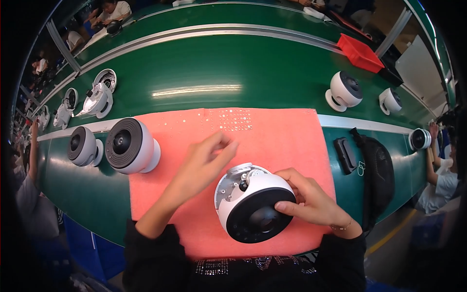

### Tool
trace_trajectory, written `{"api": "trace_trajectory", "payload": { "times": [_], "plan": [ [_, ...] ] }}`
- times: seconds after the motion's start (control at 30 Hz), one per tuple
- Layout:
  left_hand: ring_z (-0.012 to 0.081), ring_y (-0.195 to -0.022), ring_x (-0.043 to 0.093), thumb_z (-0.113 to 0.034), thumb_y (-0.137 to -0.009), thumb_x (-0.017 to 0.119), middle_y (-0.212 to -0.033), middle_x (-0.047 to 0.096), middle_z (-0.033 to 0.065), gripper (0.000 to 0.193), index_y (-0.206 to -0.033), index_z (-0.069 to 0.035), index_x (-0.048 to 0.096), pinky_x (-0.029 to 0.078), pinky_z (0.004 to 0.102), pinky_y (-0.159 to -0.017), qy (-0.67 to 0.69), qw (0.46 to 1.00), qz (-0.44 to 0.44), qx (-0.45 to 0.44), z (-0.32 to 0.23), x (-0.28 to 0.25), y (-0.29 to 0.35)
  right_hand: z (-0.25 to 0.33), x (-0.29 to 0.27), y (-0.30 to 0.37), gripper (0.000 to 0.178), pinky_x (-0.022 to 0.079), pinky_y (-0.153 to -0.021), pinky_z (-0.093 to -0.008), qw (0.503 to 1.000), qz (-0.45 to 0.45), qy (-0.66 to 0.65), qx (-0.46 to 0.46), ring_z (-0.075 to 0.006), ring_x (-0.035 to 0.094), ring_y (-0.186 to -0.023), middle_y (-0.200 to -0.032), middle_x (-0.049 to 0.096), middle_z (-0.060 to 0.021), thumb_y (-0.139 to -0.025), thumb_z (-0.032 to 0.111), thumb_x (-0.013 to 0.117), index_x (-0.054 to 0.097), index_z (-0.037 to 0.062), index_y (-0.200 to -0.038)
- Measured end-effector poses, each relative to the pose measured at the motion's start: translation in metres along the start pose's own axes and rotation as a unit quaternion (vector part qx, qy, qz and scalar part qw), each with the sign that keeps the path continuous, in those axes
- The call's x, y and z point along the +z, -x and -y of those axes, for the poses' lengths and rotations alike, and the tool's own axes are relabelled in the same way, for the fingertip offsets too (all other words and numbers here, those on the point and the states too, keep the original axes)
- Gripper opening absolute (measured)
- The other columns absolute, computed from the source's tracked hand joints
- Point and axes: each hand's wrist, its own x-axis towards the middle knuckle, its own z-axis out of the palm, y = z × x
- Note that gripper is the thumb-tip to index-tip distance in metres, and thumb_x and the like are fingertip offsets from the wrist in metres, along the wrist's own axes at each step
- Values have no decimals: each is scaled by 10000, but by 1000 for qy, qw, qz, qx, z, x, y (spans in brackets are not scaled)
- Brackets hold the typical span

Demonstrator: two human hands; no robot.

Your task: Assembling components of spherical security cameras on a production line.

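Gripping the white-and-black camera unit (258,209) by its right side, the right hand (311,202) holds it over the pink mat (287,141). The left hand (206,160) is curled near its far left; whether it pinches anything, I cannot tell.

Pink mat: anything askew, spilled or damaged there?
A few small shiny parts lie scattered left of the neat rows near the far edge of the pink mat; odd since others are lined up. White-and-black unit in right hand: no visible damage.
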Motion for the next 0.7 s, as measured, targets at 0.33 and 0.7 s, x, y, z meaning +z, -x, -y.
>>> {"api": "trace_trajectory", "payload": {
  "times": [0.33,0.7],
  "plan": [
    [511,-1259,198,-54,-757,508,-1364,151,363,392,-1138,38,505,231,460,-1037,-276,936,130,178,23,-13,110,-17,26,5,441,450,-783,-258,986,-27,-166,-8,-119,505,-1021,-1088,523,-75,-869,200,576,356,37,-1215],
    [457,-1306,135,-187,-787,547,-1377,58,376,334,-986,77,589,284,550,-987,-174,965,137,137,18,-49,88,-17,54,-17,413,449,-834,-297,977,-76,-195,-41,-147,527,-993,-1070,538,-130,-888,267,548,389,-16,-1143]
  ]
}}
